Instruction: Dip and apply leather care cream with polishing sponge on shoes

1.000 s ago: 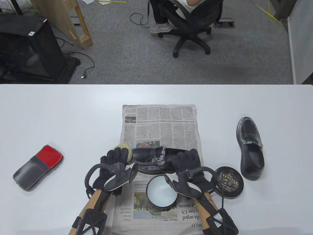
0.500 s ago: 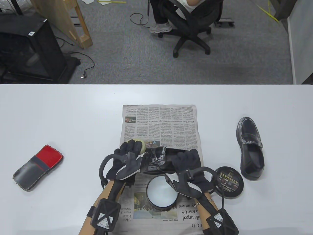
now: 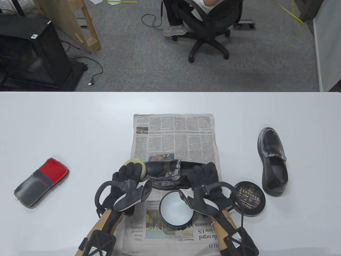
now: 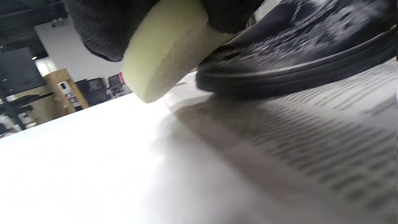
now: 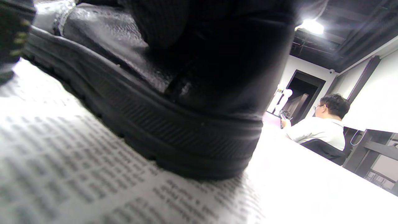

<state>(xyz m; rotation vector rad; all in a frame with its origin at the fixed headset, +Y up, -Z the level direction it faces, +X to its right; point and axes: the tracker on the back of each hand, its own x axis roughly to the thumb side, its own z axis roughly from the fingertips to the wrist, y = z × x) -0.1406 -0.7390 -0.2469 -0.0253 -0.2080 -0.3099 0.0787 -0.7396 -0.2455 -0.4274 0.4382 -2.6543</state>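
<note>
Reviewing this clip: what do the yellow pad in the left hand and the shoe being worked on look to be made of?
Yellow pad: apparently soft foam sponge, matte, with a finely porous surface and thick rounded edge.
Shoe: probably smooth black leather or a lookalike, with a sheen on the toe, pale stitching, and a ribbed, rubber-like sole.

left hand [image 3: 128,177] presses sponge [image 3: 136,164] to shoe [image 3: 165,170] toe.

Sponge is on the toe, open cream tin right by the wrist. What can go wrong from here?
1. The right hand grips the heel of the shoe just above the open cream tin; its tracker overhangs the rim and may knock the tin.
2. The left hand rubs the sponge at the toe tip, by the newspaper edge; a slip could smear cream on the table.
</note>
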